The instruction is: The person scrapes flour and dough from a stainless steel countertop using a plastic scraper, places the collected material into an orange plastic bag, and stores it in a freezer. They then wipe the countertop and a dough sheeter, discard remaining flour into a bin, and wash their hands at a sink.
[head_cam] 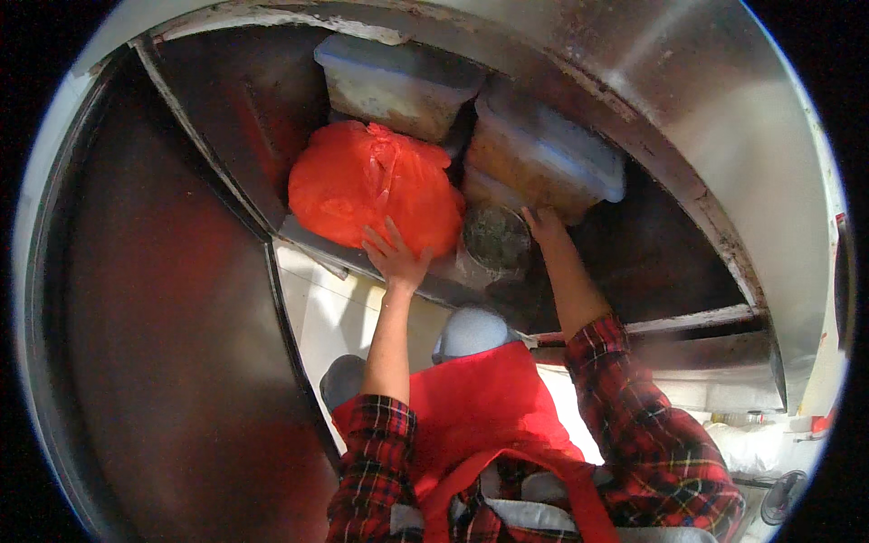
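A bulging, knotted red plastic bag [366, 183] rests at the front of a dark cabinet compartment. My left hand [397, 263] lies against its near side with the fingers spread, not closed around it. To the right of the bag stands a round tub [497, 237] with a dark, greyish top. My right hand [548, 227] is between that tub and a lidded plastic bin [543, 156]. Its fingertips are close to the bin's lower edge and partly hard to make out, so a grip cannot be confirmed.
Behind the bag sits another lidded plastic bin [400, 88]. A cabinet door [183, 305] stands swung out on the left. The compartment's worn metal frame [706, 203] curves above and to the right. Pale floor tiles [333, 305] show below the cabinet's front edge.
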`<action>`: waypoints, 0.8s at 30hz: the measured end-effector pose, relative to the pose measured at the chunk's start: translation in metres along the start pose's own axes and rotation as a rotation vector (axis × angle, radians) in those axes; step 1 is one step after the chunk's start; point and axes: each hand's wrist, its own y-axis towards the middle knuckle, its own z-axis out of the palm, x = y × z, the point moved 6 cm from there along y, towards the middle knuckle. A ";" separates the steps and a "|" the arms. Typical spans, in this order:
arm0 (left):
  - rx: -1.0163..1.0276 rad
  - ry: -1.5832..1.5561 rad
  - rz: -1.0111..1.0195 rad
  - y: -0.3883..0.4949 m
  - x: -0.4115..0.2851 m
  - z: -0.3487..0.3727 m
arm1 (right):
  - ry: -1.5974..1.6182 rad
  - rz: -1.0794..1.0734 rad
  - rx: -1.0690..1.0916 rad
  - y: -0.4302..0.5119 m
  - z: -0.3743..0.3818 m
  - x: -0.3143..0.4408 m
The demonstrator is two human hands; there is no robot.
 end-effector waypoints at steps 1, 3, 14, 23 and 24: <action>-0.018 0.008 0.007 -0.002 0.004 -0.003 | 0.013 -0.004 0.010 0.000 0.004 0.009; -0.050 0.053 0.026 -0.002 0.015 -0.009 | -0.116 0.148 0.197 0.003 0.014 0.024; 0.303 -0.033 -0.083 -0.035 -0.005 -0.062 | 0.465 0.353 0.024 -0.088 -0.054 0.117; 0.009 -0.636 -0.441 -0.022 -0.127 -0.303 | 0.993 0.533 0.461 -0.190 -0.107 0.275; 0.045 -0.675 -0.432 -0.019 -0.146 -0.331 | 0.994 0.421 0.554 -0.199 -0.122 0.296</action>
